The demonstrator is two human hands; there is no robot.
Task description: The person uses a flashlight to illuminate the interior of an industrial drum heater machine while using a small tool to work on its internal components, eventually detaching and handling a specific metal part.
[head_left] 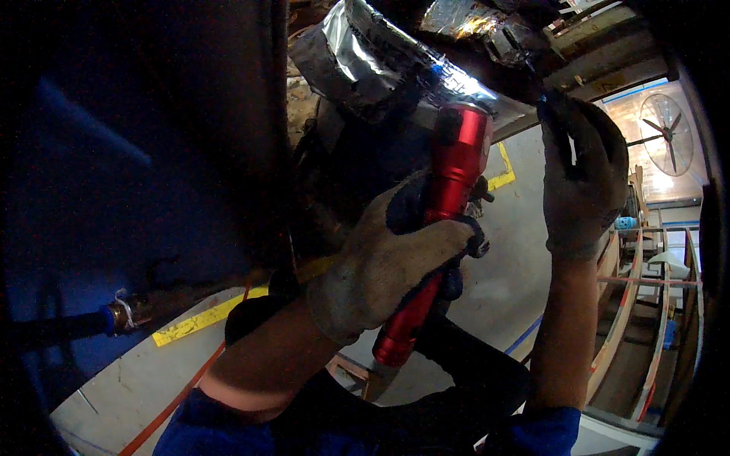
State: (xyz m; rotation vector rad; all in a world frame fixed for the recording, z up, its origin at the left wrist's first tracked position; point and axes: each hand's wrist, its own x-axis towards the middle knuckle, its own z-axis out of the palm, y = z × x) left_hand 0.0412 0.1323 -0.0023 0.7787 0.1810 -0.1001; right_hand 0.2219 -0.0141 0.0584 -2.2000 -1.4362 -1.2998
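Observation:
My left hand [388,266], in a light work glove with dark fingertips, is wrapped round a red flashlight [459,163]. The flashlight points up and away, its head close beneath a silver foil-covered part [357,64] that shines in the beam. Farther right, my right hand [584,171] is raised in a similar glove. Its fingers are bent together at the edge of a dark, greasy-looking assembly [525,57]. Shadow hides what, if anything, lies between those fingertips.
A dark blue panel [114,190] fills the left side, with a pipe end [120,315] bound in wire below it. Yellow tape [209,315] and an orange cord [179,399] lie along the grey floor. At right are a large fan [667,135] and a curved-rib frame [639,319].

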